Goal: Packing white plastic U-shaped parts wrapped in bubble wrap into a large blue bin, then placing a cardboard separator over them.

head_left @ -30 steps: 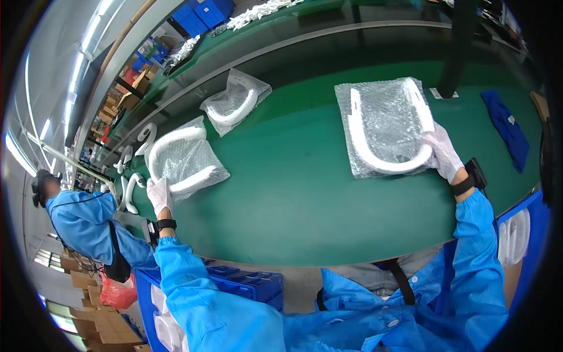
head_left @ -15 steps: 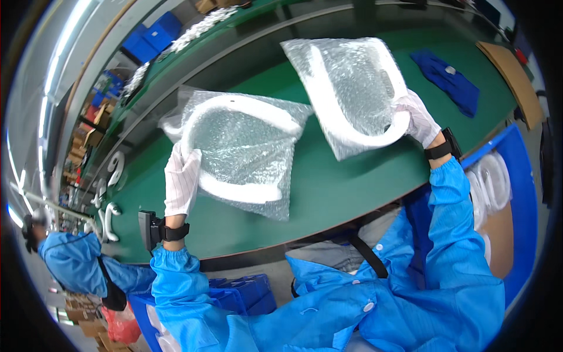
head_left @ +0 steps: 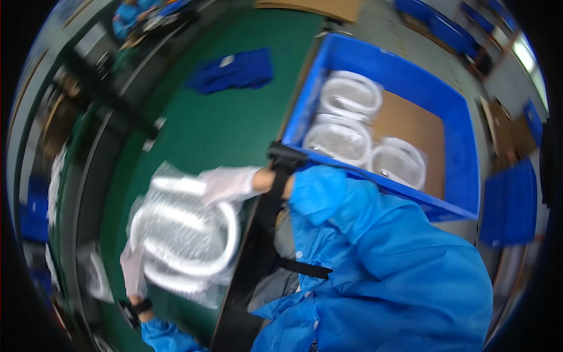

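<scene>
Wrapped white pieces (head_left: 182, 229), one overlapping another

To the left of the left hand (head_left: 134, 268), a separate bagged piece (head_left: 97, 274) lies apart. That hand seems to pinch the overlapping pair's left edge, with the pair between both hands over the green table (head_left: 199, 129). The right hand (head_left: 227, 185) bends over the pair's far end; blur keeps me from telling whether its fingers are closed. Right of it stands a blue bin (head_left: 404, 73) holding similar pieces. I'd judge the step as stacking; the next move calls for gripping both slick bags together.
</scene>
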The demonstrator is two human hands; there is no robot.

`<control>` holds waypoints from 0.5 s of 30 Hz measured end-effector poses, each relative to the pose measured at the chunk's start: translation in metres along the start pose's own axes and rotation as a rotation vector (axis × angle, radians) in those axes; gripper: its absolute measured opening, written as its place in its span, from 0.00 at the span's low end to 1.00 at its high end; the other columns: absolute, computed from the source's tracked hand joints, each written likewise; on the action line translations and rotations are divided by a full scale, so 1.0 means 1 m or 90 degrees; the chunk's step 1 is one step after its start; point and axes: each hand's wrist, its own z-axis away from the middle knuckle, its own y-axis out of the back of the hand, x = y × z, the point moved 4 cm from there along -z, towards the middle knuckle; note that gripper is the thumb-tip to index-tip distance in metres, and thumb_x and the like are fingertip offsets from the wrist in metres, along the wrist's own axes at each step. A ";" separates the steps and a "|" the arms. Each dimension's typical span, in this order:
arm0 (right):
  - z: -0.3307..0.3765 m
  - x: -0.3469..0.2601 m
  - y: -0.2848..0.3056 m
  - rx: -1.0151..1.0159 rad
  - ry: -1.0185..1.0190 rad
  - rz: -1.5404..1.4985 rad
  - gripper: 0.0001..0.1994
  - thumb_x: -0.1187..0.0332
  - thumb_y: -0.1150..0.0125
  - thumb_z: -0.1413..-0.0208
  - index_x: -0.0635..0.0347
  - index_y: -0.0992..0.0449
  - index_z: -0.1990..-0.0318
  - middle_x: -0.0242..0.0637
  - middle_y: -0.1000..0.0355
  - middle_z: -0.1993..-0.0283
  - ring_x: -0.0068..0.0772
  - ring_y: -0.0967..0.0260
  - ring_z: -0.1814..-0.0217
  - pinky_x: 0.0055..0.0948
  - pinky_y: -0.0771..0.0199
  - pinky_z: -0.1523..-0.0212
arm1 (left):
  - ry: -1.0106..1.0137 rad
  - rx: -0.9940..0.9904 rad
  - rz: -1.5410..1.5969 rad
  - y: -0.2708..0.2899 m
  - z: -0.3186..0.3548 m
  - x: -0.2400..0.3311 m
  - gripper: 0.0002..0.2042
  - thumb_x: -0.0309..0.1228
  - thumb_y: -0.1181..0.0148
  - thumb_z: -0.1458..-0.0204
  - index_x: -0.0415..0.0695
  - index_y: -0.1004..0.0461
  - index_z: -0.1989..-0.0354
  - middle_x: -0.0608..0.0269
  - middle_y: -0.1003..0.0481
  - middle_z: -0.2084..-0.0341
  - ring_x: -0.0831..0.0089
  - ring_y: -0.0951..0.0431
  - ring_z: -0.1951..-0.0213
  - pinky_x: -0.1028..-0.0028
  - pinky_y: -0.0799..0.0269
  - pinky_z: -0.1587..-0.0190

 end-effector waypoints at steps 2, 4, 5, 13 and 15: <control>0.001 -0.006 0.001 -0.002 0.165 0.335 0.18 0.60 0.44 0.51 0.70 0.27 0.64 0.50 0.27 0.69 0.46 0.30 0.70 0.38 0.27 0.69 | -0.046 0.007 -0.004 0.001 -0.035 -0.032 0.20 0.30 0.48 0.45 0.30 0.33 0.46 0.54 0.26 0.54 0.71 0.27 0.55 0.73 0.34 0.49; 0.016 -0.048 0.010 -0.003 -0.223 0.193 0.16 0.60 0.45 0.50 0.68 0.26 0.72 0.54 0.31 0.70 0.45 0.30 0.71 0.39 0.28 0.70 | 0.017 -0.056 0.073 -0.013 -0.039 -0.025 0.20 0.30 0.49 0.44 0.30 0.33 0.46 0.53 0.26 0.53 0.69 0.27 0.54 0.72 0.34 0.49; 0.011 -0.030 0.000 0.128 -0.028 0.256 0.16 0.60 0.45 0.51 0.67 0.25 0.76 0.56 0.31 0.72 0.47 0.30 0.72 0.41 0.29 0.70 | 0.004 -0.020 0.026 -0.012 -0.038 -0.014 0.19 0.31 0.50 0.43 0.30 0.33 0.47 0.53 0.26 0.53 0.69 0.27 0.53 0.72 0.34 0.49; -0.010 -0.015 0.015 -0.085 -0.125 0.397 0.27 0.48 0.46 0.55 0.67 0.21 0.62 0.55 0.25 0.63 0.56 0.26 0.60 0.43 0.27 0.58 | -0.137 0.440 -0.149 -0.021 0.011 0.020 0.26 0.37 0.47 0.42 0.32 0.41 0.40 0.44 0.34 0.45 0.59 0.33 0.44 0.68 0.40 0.41; -0.002 -0.056 0.031 -0.128 -0.169 0.314 0.25 0.50 0.45 0.53 0.68 0.22 0.65 0.57 0.27 0.66 0.52 0.27 0.63 0.43 0.28 0.62 | -0.120 0.600 -0.293 -0.028 0.060 0.031 0.31 0.41 0.44 0.44 0.33 0.45 0.38 0.42 0.37 0.42 0.54 0.36 0.41 0.65 0.43 0.38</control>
